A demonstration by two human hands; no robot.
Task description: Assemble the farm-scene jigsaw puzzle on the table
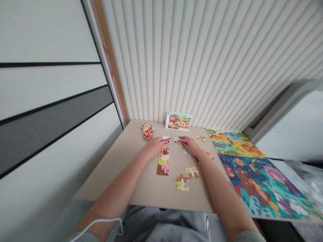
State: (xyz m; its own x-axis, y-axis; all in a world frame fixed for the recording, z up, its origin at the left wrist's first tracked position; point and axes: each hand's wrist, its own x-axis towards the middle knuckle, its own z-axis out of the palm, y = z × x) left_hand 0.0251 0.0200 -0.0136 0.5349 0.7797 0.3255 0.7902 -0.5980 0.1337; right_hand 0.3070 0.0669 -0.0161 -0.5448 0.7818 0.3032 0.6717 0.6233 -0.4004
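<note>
1. Your left hand (152, 149) lies palm down at the top end of the long, narrow strip of joined cardboard jigsaw pieces (163, 163), which shows a bright farm scene with a pink pig near its lower end. The strip lies on the smooth beige desk (141, 183).
2. Your right hand (190, 146) is just right of the strip's top end, curved over a small mint-green cardboard jigsaw piece (176, 138). A second mint-green cardboard piece (186, 152) shows beneath that hand.
3. Both grips are curved downward with the fingers close together. Neither is widely spread, but you cannot tell whether either is pinching a piece.
4. To work well here, keep your left hand steady on the strip and use your right fingertips lightly, so the joined pieces do not slide apart.
5. Below the strip are two small clusters of joined cream-and-brown cardboard pieces (181, 183). Beyond it is a heap of red-and-yellow cardboard pieces (147, 131), with a small farm picture card (178, 121) standing against the ribbed wall.
6. Your hands hide the strip's top joint and any pieces beneath your palms. The heap is too small and jumbled to count.
</note>
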